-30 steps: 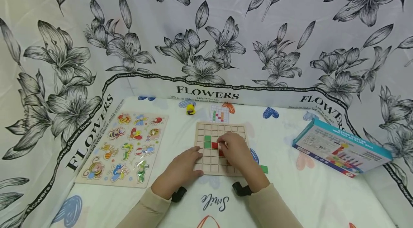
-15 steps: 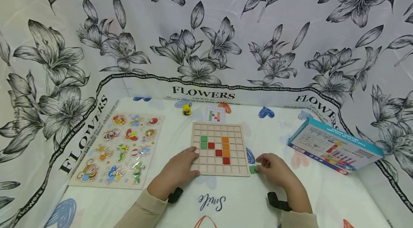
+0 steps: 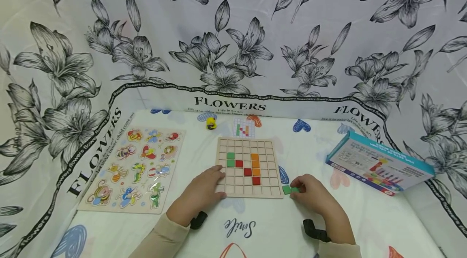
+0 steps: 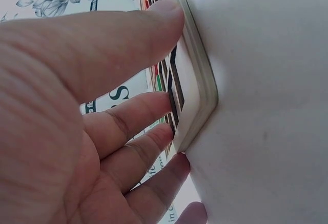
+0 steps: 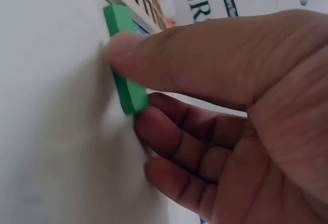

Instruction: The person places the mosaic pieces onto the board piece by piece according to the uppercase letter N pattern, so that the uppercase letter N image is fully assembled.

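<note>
A wooden grid board (image 3: 233, 189) holds two green tiles (image 3: 230, 159), a diagonal of red tiles (image 3: 247, 172) and a column of orange tiles (image 3: 254, 164). At its left edge my left hand (image 3: 198, 191) rests with fingers spread; in the left wrist view the thumb and fingertips touch the board's rim (image 4: 205, 93). My right hand (image 3: 313, 195) is beside the board's lower right corner, pinching a green tile (image 3: 294, 190) between thumb and fingers. Another green tile (image 3: 286, 190) lies against it on the left. In the right wrist view the thumb partly covers the green pieces (image 5: 132, 93).
A small card (image 3: 243, 128) with a coloured grid pattern lies behind the board, with a yellow toy (image 3: 211, 123) to its left. An insect puzzle board (image 3: 120, 201) is at left. A toy box (image 3: 379, 164) stands at right, before the flowered curtain (image 3: 233, 39).
My right hand has left the board for the green tiles on its right, uncovering orange and red tiles, and now pinches the right-hand one. My left hand keeps its place.
</note>
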